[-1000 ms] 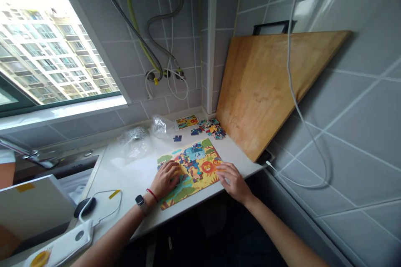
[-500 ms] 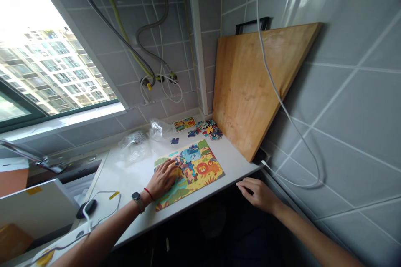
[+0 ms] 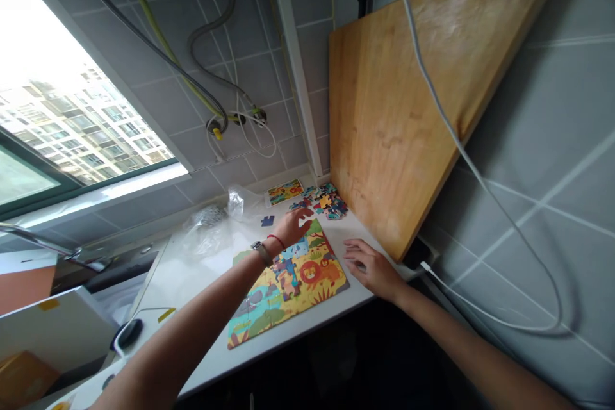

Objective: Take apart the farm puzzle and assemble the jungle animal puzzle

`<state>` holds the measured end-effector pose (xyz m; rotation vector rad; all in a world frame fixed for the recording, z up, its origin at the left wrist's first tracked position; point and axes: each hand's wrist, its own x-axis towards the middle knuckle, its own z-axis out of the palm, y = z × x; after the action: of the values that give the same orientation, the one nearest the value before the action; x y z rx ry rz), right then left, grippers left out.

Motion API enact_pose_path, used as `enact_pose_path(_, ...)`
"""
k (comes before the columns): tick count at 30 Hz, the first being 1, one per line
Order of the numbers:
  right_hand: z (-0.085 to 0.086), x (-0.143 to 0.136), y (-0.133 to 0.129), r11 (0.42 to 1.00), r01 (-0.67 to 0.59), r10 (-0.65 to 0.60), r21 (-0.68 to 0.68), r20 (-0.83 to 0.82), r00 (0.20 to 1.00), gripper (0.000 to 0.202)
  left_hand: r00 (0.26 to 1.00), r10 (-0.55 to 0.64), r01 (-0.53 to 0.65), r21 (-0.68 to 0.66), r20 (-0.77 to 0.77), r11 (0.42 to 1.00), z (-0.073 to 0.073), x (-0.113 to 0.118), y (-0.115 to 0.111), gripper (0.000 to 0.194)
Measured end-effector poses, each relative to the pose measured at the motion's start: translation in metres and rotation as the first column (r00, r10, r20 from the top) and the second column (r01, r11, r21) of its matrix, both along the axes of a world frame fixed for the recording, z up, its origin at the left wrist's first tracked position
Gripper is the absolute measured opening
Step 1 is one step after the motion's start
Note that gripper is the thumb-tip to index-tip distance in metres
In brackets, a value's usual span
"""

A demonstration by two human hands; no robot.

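Observation:
My left hand (image 3: 293,225), with a watch and a red band at the wrist, hovers over the top edge of the animal puzzle (image 3: 264,318), beside the pile of loose pieces (image 3: 331,202). Its fingers are apart with nothing visible between them. My right hand (image 3: 369,266) is at the puzzle's right side above the white tabletop, fingers spread and holding nothing. A single dark blue piece (image 3: 268,221) lies left of my left hand. Behind the puzzle is a small picture card (image 3: 285,192).
Crumpled clear plastic bags (image 3: 206,227) lie at the back left. A large wooden board (image 3: 403,109) leans on the right wall, with a white cable (image 3: 446,122) hanging before it. A black mouse-like object (image 3: 129,335) sits at the left.
My left hand has moved off the puzzle's middle, up and right toward the loose pieces. My right hand has come up from the table's front edge to beside the puzzle, its fingers now spread.

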<state>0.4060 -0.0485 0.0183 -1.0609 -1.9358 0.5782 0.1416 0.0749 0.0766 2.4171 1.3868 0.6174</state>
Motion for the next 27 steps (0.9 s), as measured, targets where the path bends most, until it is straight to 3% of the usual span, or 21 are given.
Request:
enact_pose_path(5, -0.009, -0.003, -0.001, 1.000, 0.027, -0.026, -0.007, 0.058, 0.998, 0.020, 0.995, 0.057, -0.061, -0.050, -0.088, 0.997, -0.007, 0.043, 0.054, 0.039)
enact_pose_path(10, -0.010, -0.004, -0.004, 0.997, 0.038, -0.046, 0.062, 0.141, 0.989, 0.018, 0.985, 0.129, -0.143, -0.114, -0.118, 0.983, -0.018, 0.065, 0.078, 0.040)
enact_pose_path(15, -0.011, -0.005, -0.005, 0.995, 0.030, -0.048, 0.100, 0.177, 0.983, 0.018, 0.981, 0.185, -0.191, -0.165, -0.051, 0.968, -0.027, 0.067, 0.083, 0.029)
enact_pose_path(20, -0.009, -0.006, -0.006, 0.993, 0.022, -0.045, 0.114, 0.202, 0.978, 0.018, 0.949, 0.294, -0.259, -0.248, 0.116, 0.933, -0.019, 0.051, 0.085, 0.015)
enact_pose_path(23, -0.008, -0.006, -0.006, 0.992, 0.020, -0.043, 0.122, 0.186, 0.982, 0.019, 0.897, 0.369, -0.271, -0.360, 0.242, 0.893, -0.012, 0.041, 0.078, 0.022)
enact_pose_path(27, -0.007, -0.006, -0.007, 0.993, 0.021, -0.042, 0.119, 0.174, 0.984, 0.020, 0.839, 0.378, -0.130, -0.529, 0.391, 0.838, -0.005, 0.035, 0.051, 0.039)
